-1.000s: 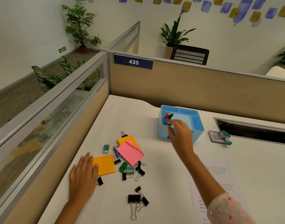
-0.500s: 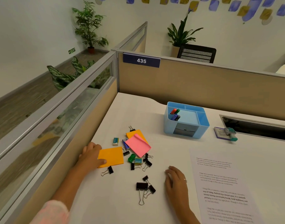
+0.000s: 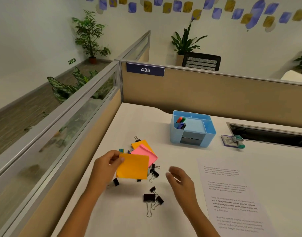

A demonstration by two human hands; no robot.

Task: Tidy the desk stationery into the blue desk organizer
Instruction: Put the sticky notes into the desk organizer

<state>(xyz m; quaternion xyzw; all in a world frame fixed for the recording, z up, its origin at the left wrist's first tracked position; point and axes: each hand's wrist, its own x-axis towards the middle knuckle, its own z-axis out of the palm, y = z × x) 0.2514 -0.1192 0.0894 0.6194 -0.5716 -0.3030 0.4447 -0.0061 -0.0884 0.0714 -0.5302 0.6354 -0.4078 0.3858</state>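
My left hand [image 3: 105, 167] pinches an orange sticky-note pad [image 3: 133, 166] by its left edge and holds it lifted above the desk. My right hand [image 3: 182, 181] hovers to the right of it, fingers relaxed and holding nothing. Behind the lifted pad lie a pink sticky-note pad [image 3: 145, 153] and a second orange pad [image 3: 140, 144]. Several black binder clips [image 3: 149, 198] are scattered below and beside the pads. The blue desk organizer [image 3: 192, 130] stands further back, with markers [image 3: 181, 120] in its left compartments.
A printed paper sheet [image 3: 232, 199] lies on the right of the white desk. A stapler on a purple pad [image 3: 233, 141] sits right of the organizer, by a cable slot [image 3: 270, 135]. Partition walls [image 3: 215, 93] close the back and left. Small erasers [image 3: 121, 150] peek out behind my left hand.
My left hand has lifted the orange pad off the desk. My right hand, which came back from the organizer, has risen from the desk and hovers near the pad.
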